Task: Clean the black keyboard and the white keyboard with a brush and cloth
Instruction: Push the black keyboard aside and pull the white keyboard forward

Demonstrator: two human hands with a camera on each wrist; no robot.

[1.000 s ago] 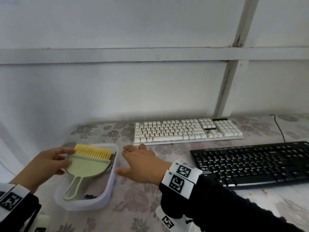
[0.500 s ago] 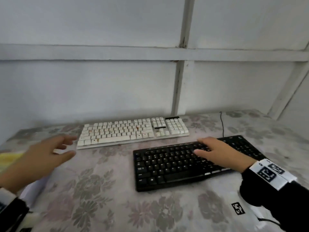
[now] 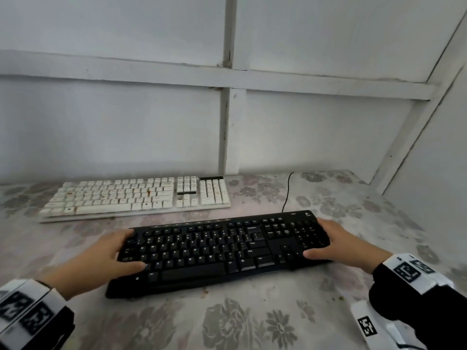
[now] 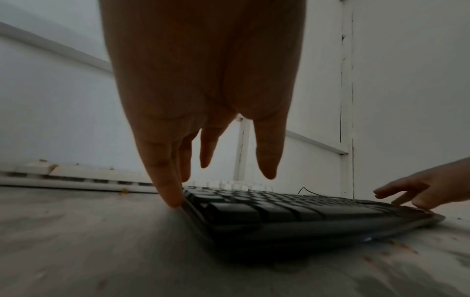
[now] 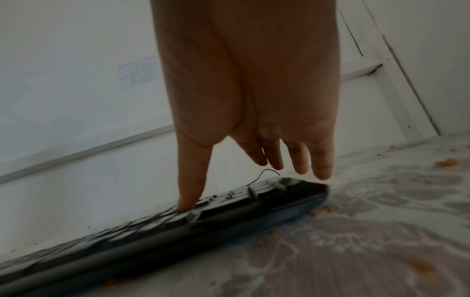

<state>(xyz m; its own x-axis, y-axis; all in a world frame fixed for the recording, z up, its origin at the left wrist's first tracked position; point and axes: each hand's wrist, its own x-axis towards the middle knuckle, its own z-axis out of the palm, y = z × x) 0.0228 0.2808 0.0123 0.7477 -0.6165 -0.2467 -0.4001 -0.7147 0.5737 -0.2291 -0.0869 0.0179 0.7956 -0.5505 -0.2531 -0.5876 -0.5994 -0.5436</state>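
The black keyboard [image 3: 222, 251] lies on the flowered tablecloth in front of me, slightly askew. My left hand [image 3: 111, 253] is at its left end, thumb over the keys, straight fingers against the end edge [image 4: 208, 156]. At the right end is my right hand [image 3: 336, 242], its thumb resting on the keys and its fingers straight along the end [image 5: 257, 156]. Behind it lies the white keyboard [image 3: 131, 195], with orange specks on some keys. No brush or cloth is in view.
A thin black cable [image 3: 286, 195] runs from the black keyboard toward the white wall. Orange crumbs [image 5: 446, 163] lie on the tablecloth [image 3: 252, 324] to the right of the keyboard. The wall closes in at the right.
The view swung right, and the tub with the brush left it. My left hand moved from the tub to the black keyboard's left end. The right hand slid to its right end.
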